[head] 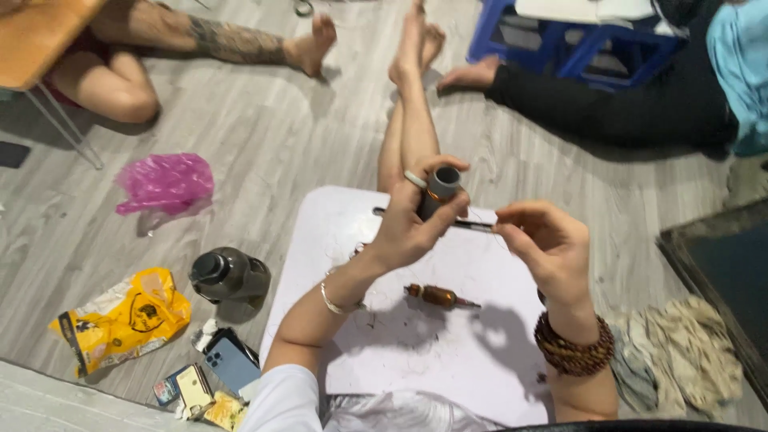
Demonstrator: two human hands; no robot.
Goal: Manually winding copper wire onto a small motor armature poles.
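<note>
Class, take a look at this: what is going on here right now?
A person sitting on the floor works over a white board. The left hand grips a grey cylindrical part; the right hand pinches a thin dark rod that crosses it. A small brown motor armature lies on the board. Two other people sit nearby.

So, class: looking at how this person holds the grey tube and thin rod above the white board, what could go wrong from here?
1. The left hand grips the grey tube in mid-air, so it might slip and drop onto the white board.
2. The right hand pinches only the tip of the thin rod; it could twist loose.
3. The brown spindle lies loose on the board and may roll off.
</note>
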